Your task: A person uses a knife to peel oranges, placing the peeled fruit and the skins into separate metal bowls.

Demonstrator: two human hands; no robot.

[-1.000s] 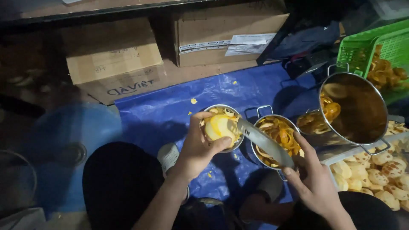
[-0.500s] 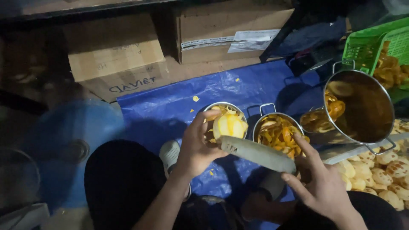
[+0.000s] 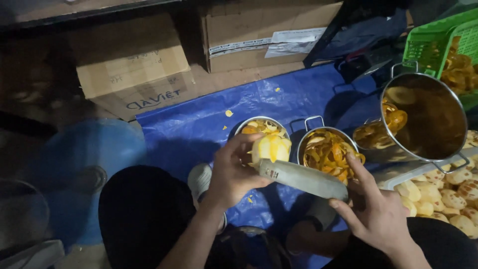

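The fruit is pale yellow and partly peeled, with strips of orange skin hanging on its top. The left hand grasps it from the left, fingers curled around it, above the near middle of the blue tarp. The right hand grips the handle of a broad knife, whose blade end touches the fruit's lower side. Just behind the fruit sit two small metal pots of orange peel. A big metal pot lies tilted near the tarp's right edge, with peeled fruits heaped beside it and a green basket behind. Cardboard boxes line the tarp's far edge.
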